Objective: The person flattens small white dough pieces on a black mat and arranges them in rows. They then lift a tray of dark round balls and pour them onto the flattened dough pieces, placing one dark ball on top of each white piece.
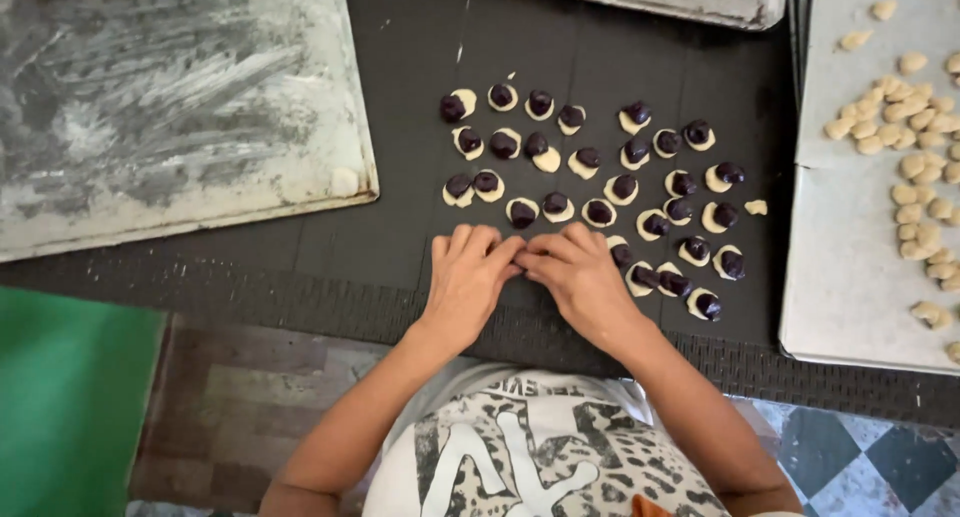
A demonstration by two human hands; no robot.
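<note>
Fingertips of left hand (466,277) and right hand (577,273) are pinching together mid-frame over a hidden, probably soft dough piece (522,213).

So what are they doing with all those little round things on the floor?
A person kneels over a black mat, the left hand and right hand pressed together fingertip to fingertip; what they pinch is hidden. Past the hands lie rows of pale dough discs, each topped with a dark ball of filling. The tray on the right holds small plain dough pieces. A floured, scraped tray sits on the left.
</note>
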